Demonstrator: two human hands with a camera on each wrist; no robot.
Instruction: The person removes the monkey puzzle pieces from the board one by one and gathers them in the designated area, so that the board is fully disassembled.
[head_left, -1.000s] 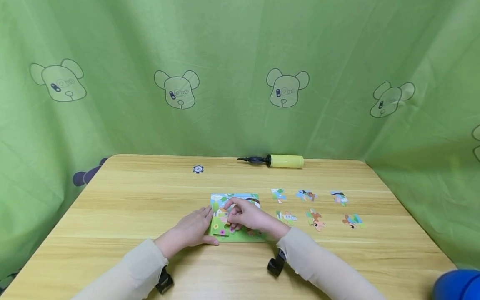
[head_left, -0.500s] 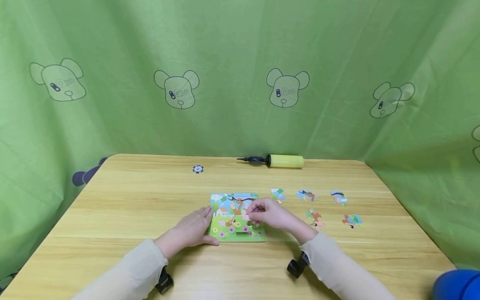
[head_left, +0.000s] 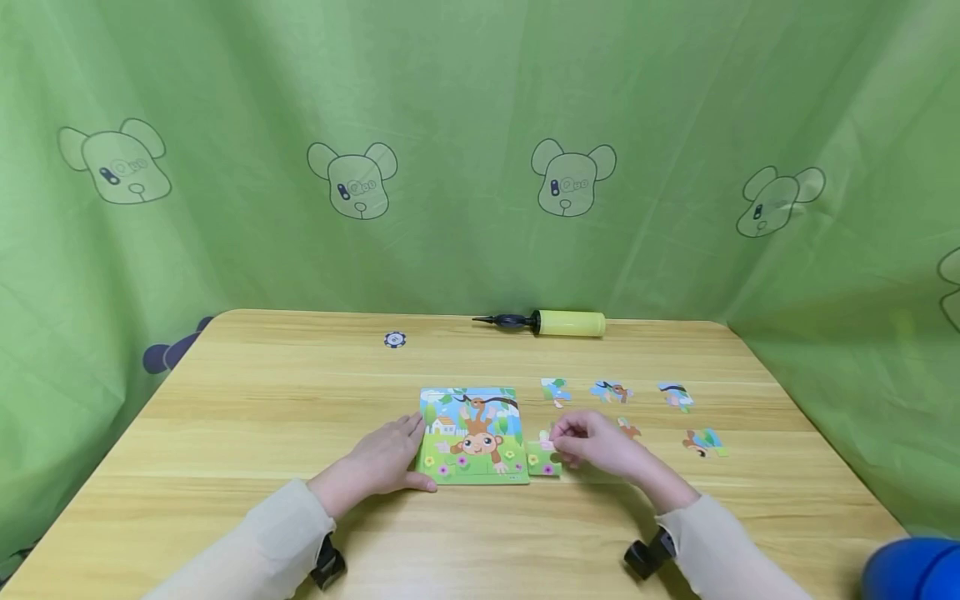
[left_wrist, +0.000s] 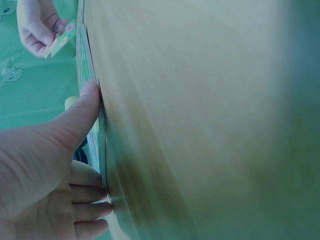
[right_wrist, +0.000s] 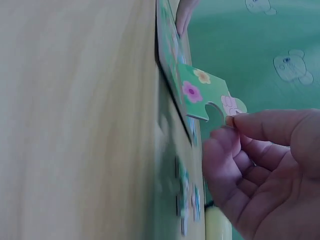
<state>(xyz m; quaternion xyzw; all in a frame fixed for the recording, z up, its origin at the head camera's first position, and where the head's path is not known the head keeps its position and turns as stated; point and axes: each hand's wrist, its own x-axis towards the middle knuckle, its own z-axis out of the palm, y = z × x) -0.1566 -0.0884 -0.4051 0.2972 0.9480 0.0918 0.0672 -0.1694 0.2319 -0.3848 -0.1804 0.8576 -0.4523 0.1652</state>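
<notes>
A puzzle board (head_left: 474,446) with a monkey picture lies flat on the table. My left hand (head_left: 386,452) rests at its left edge, fingers and thumb extended; in the left wrist view the thumb (left_wrist: 82,112) touches the board's edge. Between thumb and index finger, my right hand (head_left: 596,443) pinches a green puzzle piece (right_wrist: 205,92) with a pink and a yellow flower, held by one edge just right of the board. Further right lie loose pieces, among them a leafy one (head_left: 555,390) and a monkey one (head_left: 628,428), partly hidden by my right hand.
More loose pieces, such as one with a branch (head_left: 677,396) and one with green leaves (head_left: 705,442), lie to the right. A yellow hand pump (head_left: 572,323) and a round chip (head_left: 394,340) sit at the back. A blue object (head_left: 911,571) shows at the lower right.
My right hand has carried the flowered piece rightward from the board's lower left, across the board and past its right edge. The monkey's face is uncovered. My left hand has stayed put.
</notes>
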